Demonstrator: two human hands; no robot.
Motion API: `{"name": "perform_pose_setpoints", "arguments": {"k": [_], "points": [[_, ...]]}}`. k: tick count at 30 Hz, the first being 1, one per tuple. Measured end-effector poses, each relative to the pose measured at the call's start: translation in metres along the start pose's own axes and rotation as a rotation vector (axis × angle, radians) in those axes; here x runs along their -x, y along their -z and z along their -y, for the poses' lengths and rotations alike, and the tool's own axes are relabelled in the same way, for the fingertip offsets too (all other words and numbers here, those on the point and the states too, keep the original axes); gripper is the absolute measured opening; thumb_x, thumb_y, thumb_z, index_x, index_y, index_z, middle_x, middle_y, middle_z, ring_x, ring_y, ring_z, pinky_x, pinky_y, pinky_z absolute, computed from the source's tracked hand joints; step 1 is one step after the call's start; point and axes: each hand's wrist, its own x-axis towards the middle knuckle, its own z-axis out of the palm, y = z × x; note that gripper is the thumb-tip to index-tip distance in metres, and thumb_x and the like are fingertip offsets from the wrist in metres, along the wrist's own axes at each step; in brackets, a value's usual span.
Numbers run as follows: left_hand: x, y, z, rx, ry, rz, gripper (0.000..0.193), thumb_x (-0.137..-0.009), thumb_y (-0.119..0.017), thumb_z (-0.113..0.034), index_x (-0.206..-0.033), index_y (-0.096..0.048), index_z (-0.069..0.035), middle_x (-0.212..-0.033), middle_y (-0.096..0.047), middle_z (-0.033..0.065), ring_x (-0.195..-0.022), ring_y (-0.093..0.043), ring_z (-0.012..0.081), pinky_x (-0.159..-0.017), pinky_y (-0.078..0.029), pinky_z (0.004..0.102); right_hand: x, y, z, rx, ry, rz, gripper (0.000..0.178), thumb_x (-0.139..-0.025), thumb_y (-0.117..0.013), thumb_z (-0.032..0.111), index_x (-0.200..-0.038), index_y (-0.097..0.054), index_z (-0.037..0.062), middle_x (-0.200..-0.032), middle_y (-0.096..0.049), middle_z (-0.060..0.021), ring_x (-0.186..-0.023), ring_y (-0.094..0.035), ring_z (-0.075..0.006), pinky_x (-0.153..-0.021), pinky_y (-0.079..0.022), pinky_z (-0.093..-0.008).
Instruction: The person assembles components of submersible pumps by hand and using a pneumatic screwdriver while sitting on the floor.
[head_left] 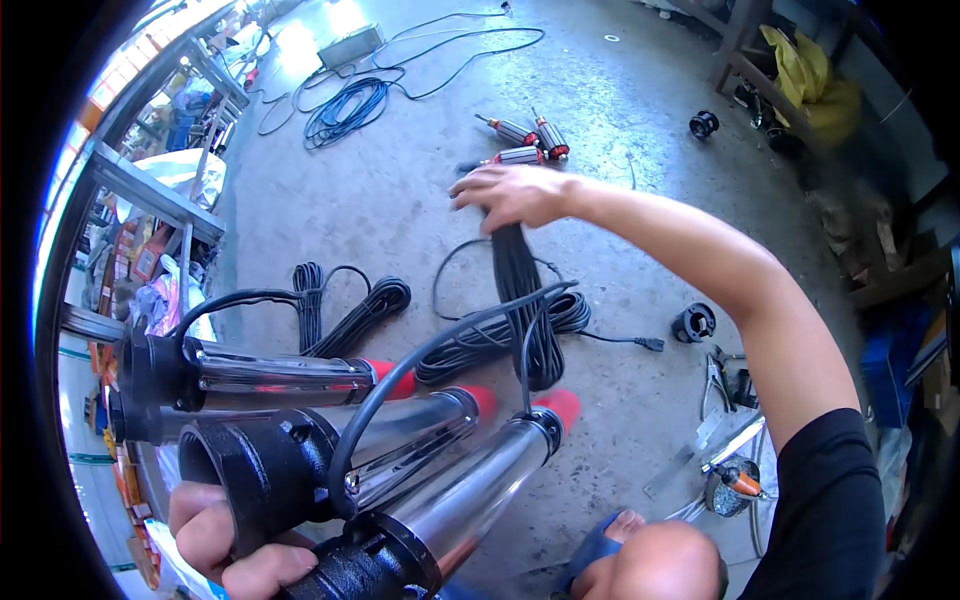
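At the lower left, my left hand (245, 555) is closed on the black cast pump head (285, 470), its fingers hooked round the rim of the round opening. The nearest steel pump body (470, 490) with a red end slants away beside it. Farther out, my right hand (520, 195) grips the top of a bundled black cable (522, 290), which hangs or stands below the palm. That hand is slightly blurred. A thick black lead (425, 325) arches from the pump head toward the bundle.
Another steel pump (290, 375) lies at left, with one partly hidden between. Coiled black cables (350, 310) rest beyond. Three motor rotors (518, 157) lie past my right hand. At right are a black ring-shaped part (693, 322), pliers (715, 380) and a screwdriver (742, 483). Metal shelving (155, 190) borders the left.
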Motion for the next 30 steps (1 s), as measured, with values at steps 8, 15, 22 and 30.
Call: {"name": "perform_pose_setpoints", "arguments": {"k": [8, 15, 22, 30], "points": [[0.021, -0.022, 0.037, 0.007, -0.2, -0.231, 0.047, -0.076, -0.066, -0.054, -0.101, -0.054, -0.015, -0.112, -0.048, 0.0119, -0.11, -0.05, 0.0325, -0.099, -0.036, 0.0512, 0.041, -0.007, 0.182, -0.469, -1.436, -0.927, 0.013, -0.08, -0.059, -0.005, -0.092, -0.058, -0.0013, -0.094, -0.062, -0.0211, -0.097, -0.06, -0.0326, -0.078, -0.048, -0.0388], [0.017, -0.045, -0.01, 0.163, 0.205, -0.495, 0.044, -0.077, -0.061, -0.052, -0.088, -0.049, -0.011, -0.131, -0.048, 0.0241, -0.129, -0.043, 0.0435, -0.103, -0.039, 0.0572, 0.018, -0.087, 0.237, -0.533, -1.54, -0.003, 0.079, -0.067, -0.08, 0.038, -0.127, -0.05, -0.0047, -0.125, -0.049, -0.0254, -0.112, -0.057, -0.0435, -0.092, -0.051, -0.0501], [0.039, -0.05, -0.017, 0.012, 0.237, -0.56, 0.045, -0.081, -0.057, -0.049, -0.095, -0.054, -0.006, -0.14, -0.04, 0.0311, -0.128, -0.043, 0.0415, -0.108, -0.031, 0.0523, 0.111, -0.018, 0.279, -0.717, -1.171, -0.25, 0.065, -0.068, -0.08, 0.025, -0.126, -0.059, 0.0039, -0.114, -0.056, -0.0182, -0.1, -0.062, -0.0392, -0.086, -0.052, -0.0459], [0.063, -0.047, -0.059, 0.939, -0.137, -0.441, 0.04, -0.076, -0.084, -0.033, -0.097, -0.054, -0.014, -0.09, -0.06, 0.0015, -0.079, -0.062, 0.0267, -0.069, -0.048, 0.0413, 0.142, 0.002, 0.338, -0.853, -1.559, -0.26, 0.054, -0.088, -0.069, 0.037, -0.124, -0.057, -0.0015, -0.104, -0.068, -0.0127, -0.093, -0.064, -0.0253, -0.086, -0.05, -0.0394]]}}
